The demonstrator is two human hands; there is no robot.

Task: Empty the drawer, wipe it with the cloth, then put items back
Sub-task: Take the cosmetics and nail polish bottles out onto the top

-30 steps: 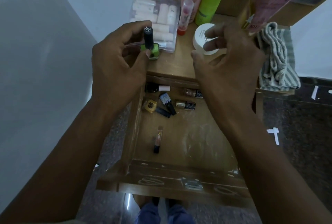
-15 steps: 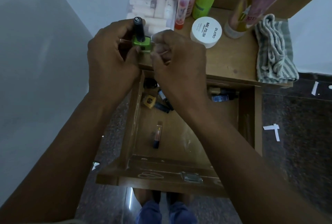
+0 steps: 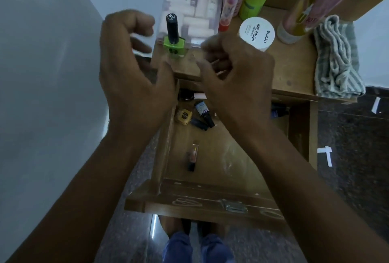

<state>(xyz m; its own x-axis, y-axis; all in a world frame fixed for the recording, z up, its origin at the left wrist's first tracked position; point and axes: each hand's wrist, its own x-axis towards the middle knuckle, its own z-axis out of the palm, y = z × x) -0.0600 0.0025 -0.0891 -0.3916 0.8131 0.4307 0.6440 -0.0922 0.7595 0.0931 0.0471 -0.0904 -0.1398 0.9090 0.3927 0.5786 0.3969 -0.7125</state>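
Wooden tabletop [image 3: 294, 69] above open drawer [image 3: 221, 157]; dark speckled floor [image 3: 347, 178]; pale wall [image 3: 42, 73]

Single head view, steeply down, close over drawer [image 3: 210, 157].

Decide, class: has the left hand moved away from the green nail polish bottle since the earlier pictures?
Yes. The left hand gripped the green nail polish bottle earlier; now it sits open, apart to the bottle's left, while the bottle stands alone on the tabletop.
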